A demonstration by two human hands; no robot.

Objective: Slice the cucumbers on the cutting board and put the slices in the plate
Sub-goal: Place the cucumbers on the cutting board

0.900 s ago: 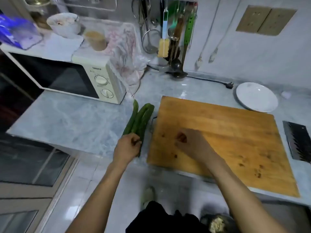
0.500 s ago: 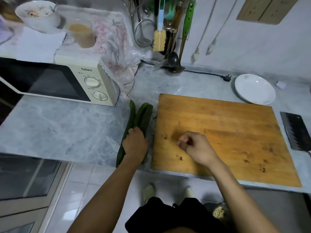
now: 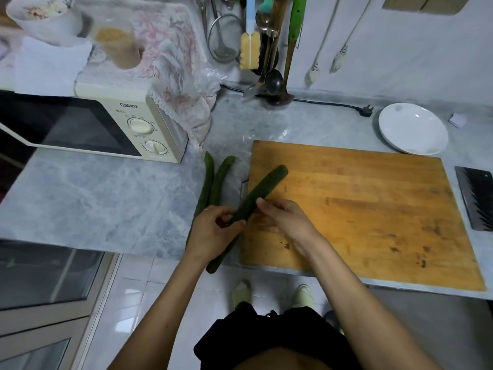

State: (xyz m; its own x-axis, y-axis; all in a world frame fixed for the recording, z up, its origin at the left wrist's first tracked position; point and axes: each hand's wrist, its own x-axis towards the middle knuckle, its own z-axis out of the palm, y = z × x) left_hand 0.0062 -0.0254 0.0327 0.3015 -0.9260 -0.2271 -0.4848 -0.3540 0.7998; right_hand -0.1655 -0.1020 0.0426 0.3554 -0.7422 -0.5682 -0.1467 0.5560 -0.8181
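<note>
A long dark green cucumber (image 3: 262, 189) lies slanted over the left edge of the wooden cutting board (image 3: 368, 206), its far tip above the board and its near end past the counter's front edge. My left hand (image 3: 213, 232) grips its lower part. My right hand (image 3: 285, 218) holds it just above, fingers curled over it. Two more cucumbers (image 3: 214, 180) lie side by side on the counter left of the board. A white plate (image 3: 412, 128) with nothing in it sits behind the board's far right corner. A dark cleaver (image 3: 476, 197) lies right of the board.
A cream microwave (image 3: 120, 124) with a cloth and containers on top stands at the left. Utensils (image 3: 269, 49) hang on the back wall, and a black cord with a plug (image 3: 364, 110) runs along the counter behind the board. My feet stand on the tiled floor below.
My left hand has lifted one cucumber from the pile beside the board and swung it over the board's left edge. My right hand has moved left and taken hold of it.
</note>
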